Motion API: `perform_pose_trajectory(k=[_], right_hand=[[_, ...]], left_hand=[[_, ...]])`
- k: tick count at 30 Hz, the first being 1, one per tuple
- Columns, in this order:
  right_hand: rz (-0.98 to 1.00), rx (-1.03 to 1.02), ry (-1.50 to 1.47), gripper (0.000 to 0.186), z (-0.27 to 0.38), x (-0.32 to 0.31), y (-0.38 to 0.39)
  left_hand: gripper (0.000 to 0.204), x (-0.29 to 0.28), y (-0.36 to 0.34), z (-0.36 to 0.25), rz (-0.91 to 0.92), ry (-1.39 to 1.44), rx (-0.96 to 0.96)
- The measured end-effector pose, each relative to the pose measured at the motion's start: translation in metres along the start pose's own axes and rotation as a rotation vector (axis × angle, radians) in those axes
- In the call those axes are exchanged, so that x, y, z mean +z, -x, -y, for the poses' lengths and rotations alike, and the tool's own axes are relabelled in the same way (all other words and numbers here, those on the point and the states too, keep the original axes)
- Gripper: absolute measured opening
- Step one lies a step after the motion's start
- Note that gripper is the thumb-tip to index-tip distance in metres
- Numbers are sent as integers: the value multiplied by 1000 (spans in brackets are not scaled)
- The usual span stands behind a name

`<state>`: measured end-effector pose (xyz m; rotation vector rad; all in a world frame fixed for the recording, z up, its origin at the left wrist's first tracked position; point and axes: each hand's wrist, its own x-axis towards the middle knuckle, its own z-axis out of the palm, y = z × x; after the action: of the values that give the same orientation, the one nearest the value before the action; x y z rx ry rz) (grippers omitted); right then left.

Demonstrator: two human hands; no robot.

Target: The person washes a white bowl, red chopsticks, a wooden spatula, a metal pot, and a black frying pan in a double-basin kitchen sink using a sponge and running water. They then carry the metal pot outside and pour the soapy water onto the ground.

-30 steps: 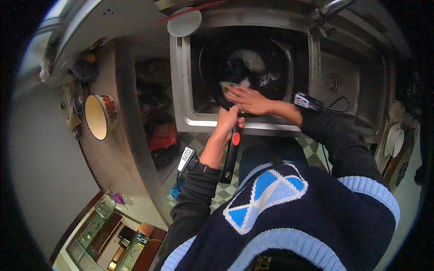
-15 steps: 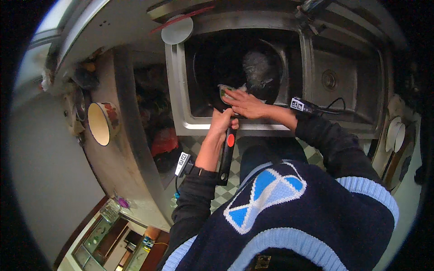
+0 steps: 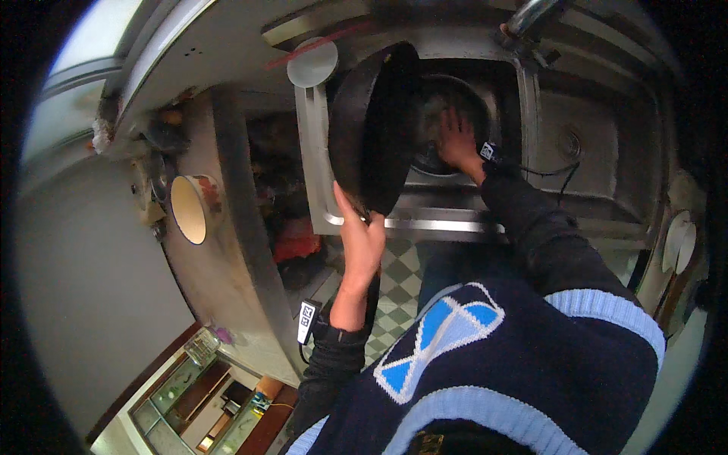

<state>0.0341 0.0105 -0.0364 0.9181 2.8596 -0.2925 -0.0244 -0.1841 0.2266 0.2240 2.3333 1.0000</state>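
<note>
A black wok (image 3: 373, 129) is tipped up on its side over the left part of the steel sink (image 3: 326, 220). My left hand (image 3: 362, 243) is closed round the wok's dark handle, close to where it joins the pan. Behind my forearm the lower end of the handle shows only in part. To the right of the wok, my right hand (image 3: 458, 144) reaches into a round dark basin (image 3: 484, 95) in the sink, fingers stretched and slightly apart. No cloth or scrubber can be made out under it; the basin's inside is dim.
A faucet (image 3: 523, 23) rises behind the divider, with a second sink bowl (image 3: 576, 182) on the right. A white bowl (image 3: 312, 64) rests at the sink's back left corner. An enamel pot (image 3: 189, 212) stands on the left counter. A red bag (image 3: 297, 241) lies below it.
The wok has swung from lying in the sink to standing tilted on its left side, uncovering the basin. My right hand has left the green-and-white scrap and moved farther into the sink.
</note>
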Motion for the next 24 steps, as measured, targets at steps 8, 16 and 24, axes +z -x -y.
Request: perform_pose_trajectory(k=[8,16,24], right_hand=[[-103,-345,-34,47,-10,66,-49],[144,-402,-114,37,-15,77,-55],[357,323,-991,39,-29,-65,-30]], left_hand=[[76,-3,-4,-18,-10,138,-134],[75,-5,-5,-17,-28,194,-180],[76,-5,-3,-19,22,227,-102]])
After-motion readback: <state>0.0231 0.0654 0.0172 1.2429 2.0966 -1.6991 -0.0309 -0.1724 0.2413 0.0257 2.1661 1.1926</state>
